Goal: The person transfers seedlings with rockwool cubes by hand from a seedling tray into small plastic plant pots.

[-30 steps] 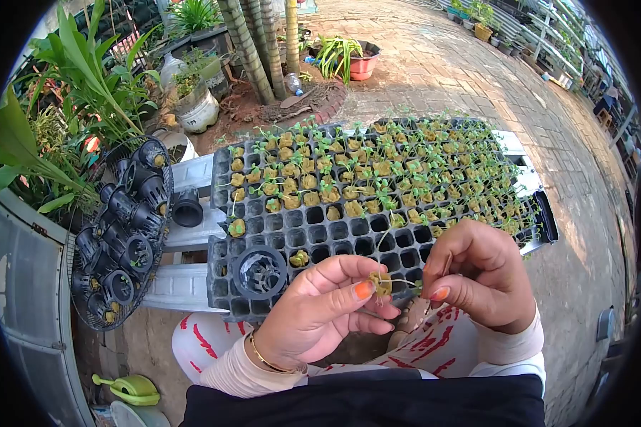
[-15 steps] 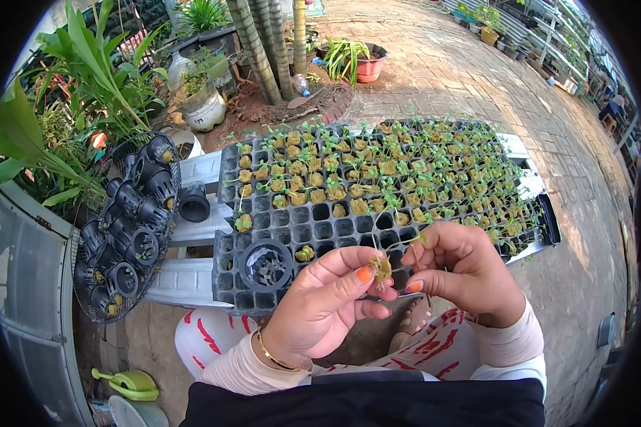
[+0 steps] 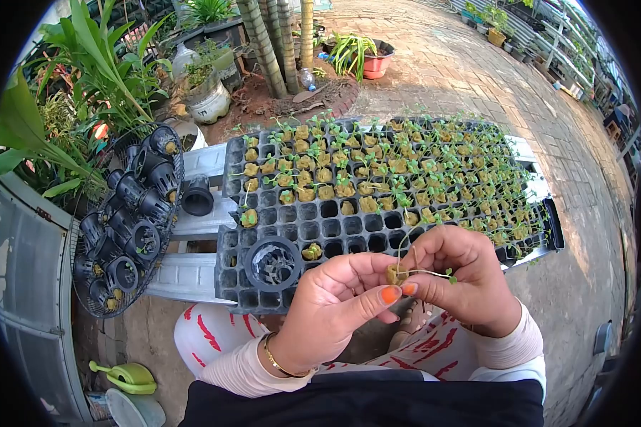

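Observation:
A seedling plug [image 3: 394,275], a small brownish sponge-like block with thin pale stems and green leaves, is pinched between the thumb and fingers of my left hand [image 3: 335,302]. My right hand [image 3: 463,281] closes on the same seedling from the other side, its thumb tip against the plug. One stem stands upright above the plug; another stretches right across my right fingers to a small leaf. Something thin and brown, perhaps a stick, shows by my right fingers. Below, a black net pot [image 3: 273,264] rests on the black seedling tray [image 3: 267,301], left of my hands.
Several plugs with sprouts fill the tray's far and right cells. At left, a wire basket [image 3: 165,235] holds several black net pots; another net pot [image 3: 197,197] lies beside it on the pale slatted bench [image 3: 185,277]. A green watering can [image 3: 129,378] stands on the floor.
My right hand has moved left and now meets the plug in my left hand. The plug has shifted slightly right. The view has tilted a little; the tray and net pot stay put.

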Motion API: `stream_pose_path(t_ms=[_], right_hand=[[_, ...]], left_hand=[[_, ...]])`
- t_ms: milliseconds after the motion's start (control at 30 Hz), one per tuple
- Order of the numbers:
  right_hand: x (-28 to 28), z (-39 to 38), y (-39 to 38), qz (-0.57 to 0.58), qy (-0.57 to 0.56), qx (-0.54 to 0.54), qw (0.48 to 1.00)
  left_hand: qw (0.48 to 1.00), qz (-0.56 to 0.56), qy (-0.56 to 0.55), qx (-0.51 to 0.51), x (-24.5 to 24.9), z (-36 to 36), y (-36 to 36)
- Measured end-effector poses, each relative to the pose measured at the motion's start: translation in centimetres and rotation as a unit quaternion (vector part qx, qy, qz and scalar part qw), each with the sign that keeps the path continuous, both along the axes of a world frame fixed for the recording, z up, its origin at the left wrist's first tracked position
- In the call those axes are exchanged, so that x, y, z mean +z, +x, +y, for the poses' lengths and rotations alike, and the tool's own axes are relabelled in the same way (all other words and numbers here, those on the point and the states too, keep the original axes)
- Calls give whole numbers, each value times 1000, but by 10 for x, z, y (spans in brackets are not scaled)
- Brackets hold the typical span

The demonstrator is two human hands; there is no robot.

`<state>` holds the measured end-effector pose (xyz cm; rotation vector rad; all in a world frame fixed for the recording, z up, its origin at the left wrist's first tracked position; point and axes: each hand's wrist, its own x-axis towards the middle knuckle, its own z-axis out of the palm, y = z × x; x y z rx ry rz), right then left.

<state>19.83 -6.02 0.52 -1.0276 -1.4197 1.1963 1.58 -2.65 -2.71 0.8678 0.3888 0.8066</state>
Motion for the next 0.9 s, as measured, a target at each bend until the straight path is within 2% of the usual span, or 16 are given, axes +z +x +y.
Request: stream_pose_path(t_ms=[100,233,333,433,500,700,900], right_hand=[[1,-2,-2,44,-37,12,998],[0,-1,-1,43,-26,20,999],[-1,-1,1,84,-43,25,995],[-1,-1,4,64,-33,9,997],[1,-2,5,82,-66,-31,994],[-5,3,14,113,-12,-80,990],[3,3,8,165,151,-108,969]], left_hand=[[1000,1,-6,-1,-2,0,-2],[999,-9,-28,-11,-4,0,-3],[999,-12,-37,-5,-5,-3,-3],[999,-8,-42,-4,-3,-4,-6],[999,-3,-45,-4,-3,-5,-7],[999,27,-6,16,-3,-7,-6],[997,54,43,46,-2,-8,-5]])
